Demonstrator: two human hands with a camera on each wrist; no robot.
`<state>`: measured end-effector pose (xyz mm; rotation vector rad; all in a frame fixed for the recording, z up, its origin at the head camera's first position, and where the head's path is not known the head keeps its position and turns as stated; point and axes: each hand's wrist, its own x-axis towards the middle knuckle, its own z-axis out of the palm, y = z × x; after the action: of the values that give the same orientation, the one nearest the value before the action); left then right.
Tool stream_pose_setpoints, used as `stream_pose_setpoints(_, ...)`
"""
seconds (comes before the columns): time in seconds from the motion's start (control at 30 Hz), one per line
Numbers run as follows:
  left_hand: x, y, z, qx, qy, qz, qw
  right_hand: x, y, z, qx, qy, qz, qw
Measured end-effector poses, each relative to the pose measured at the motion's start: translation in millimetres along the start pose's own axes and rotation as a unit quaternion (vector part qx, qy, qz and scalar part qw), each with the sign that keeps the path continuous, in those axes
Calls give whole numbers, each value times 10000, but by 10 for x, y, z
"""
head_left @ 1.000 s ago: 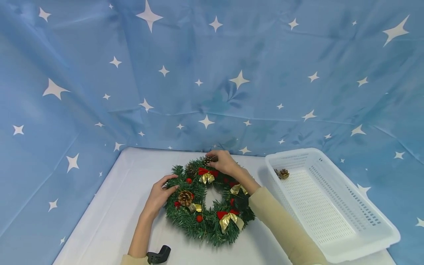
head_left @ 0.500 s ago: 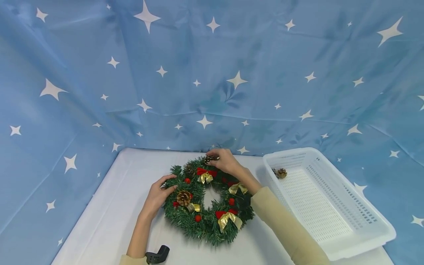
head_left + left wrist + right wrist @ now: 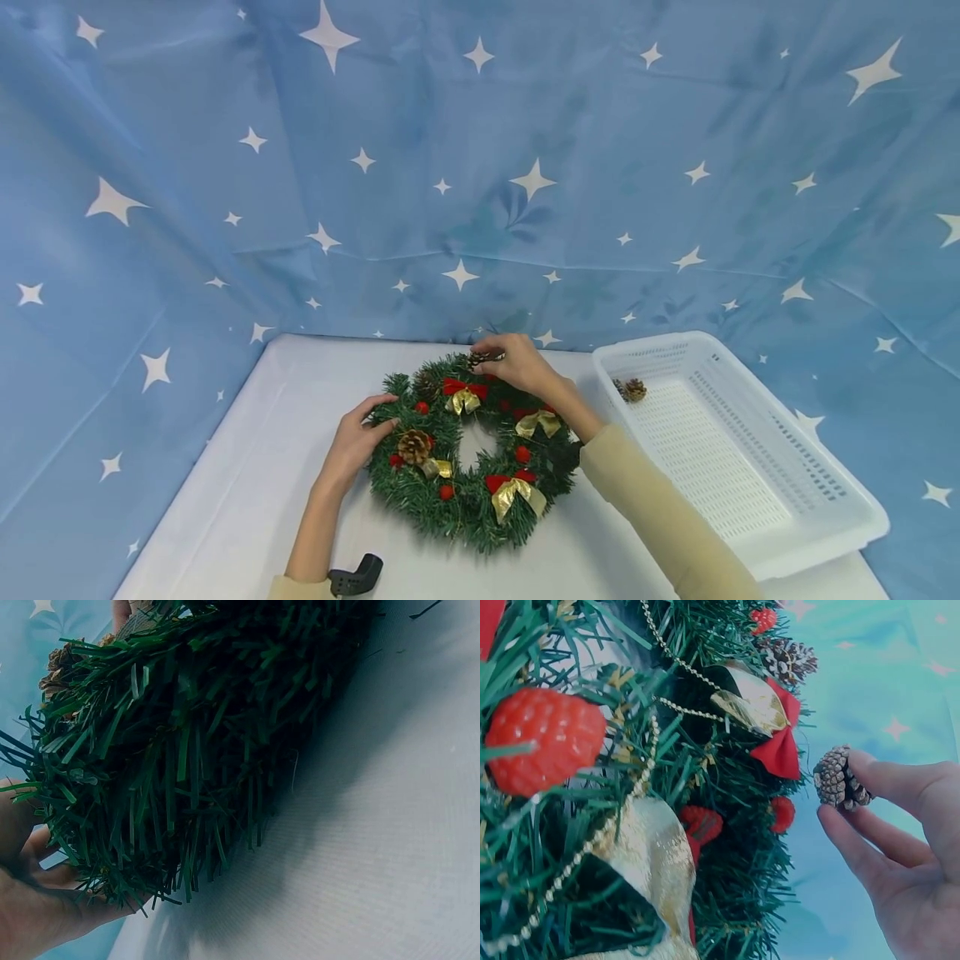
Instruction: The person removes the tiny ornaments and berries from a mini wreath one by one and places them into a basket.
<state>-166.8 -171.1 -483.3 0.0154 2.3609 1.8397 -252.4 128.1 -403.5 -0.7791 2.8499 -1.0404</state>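
Note:
A green wreath (image 3: 405,496) with gold-and-red bows, red berries and pine cones lies in the middle of the table. My left hand (image 3: 352,442) grips its left side, thumb and fingers spread around the greenery; the left wrist view shows the fingers (image 3: 56,877) partly behind the needles. Over the wreath's far edge, my right hand (image 3: 521,367) pinches a small pine cone (image 3: 840,778) between thumb and fingertips. The right wrist view shows that cone apart from the greenery, beside a red bow (image 3: 780,750). Another cone (image 3: 414,447) sits on the wreath's left part.
To the right stands a white perforated plastic basket (image 3: 810,533), with small pine cones (image 3: 634,390) in its far left corner. A white cloth covers the table (image 3: 247,500). Behind it hangs a blue curtain (image 3: 420,217) with white stars.
My right hand has moved slightly right and away with the pine cone, relative to the wreath. My left hand keeps its place on the wreath. The head view has shifted a little.

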Motion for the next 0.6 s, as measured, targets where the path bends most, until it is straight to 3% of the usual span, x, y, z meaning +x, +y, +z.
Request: stream_pose_setpoints(0.6,-7,-3,7,52,-30,-103,9999,-185,5,-196,-89,-10,14,10000)
